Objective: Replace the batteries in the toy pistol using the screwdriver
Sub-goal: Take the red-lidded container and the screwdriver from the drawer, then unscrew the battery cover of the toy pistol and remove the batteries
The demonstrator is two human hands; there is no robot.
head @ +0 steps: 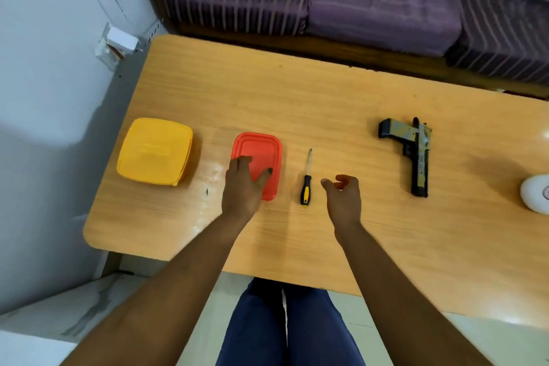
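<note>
1. Filling most of the view was the wooden bench (297, 98), with a purple sofa (371, 9) behind it.
2. A yellow box (154, 152) sat far left, with a red box (261, 149) beside it.
3. The toy pistol (416, 155) lay flat on the right side, well apart from both hands.
4. The left hand (242, 184) rested on the red box, fingers spread flat.
5. The right hand (343, 196) hung loose and held nothing, just beside the screwdriver (306, 180).

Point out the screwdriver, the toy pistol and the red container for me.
screwdriver (305, 193): head view, on its black and yellow handle.
toy pistol (421, 155): head view, on the middle of its slide.
red container (264, 147): head view, on the bare part of its lid, beyond the left hand (242, 187).
</note>
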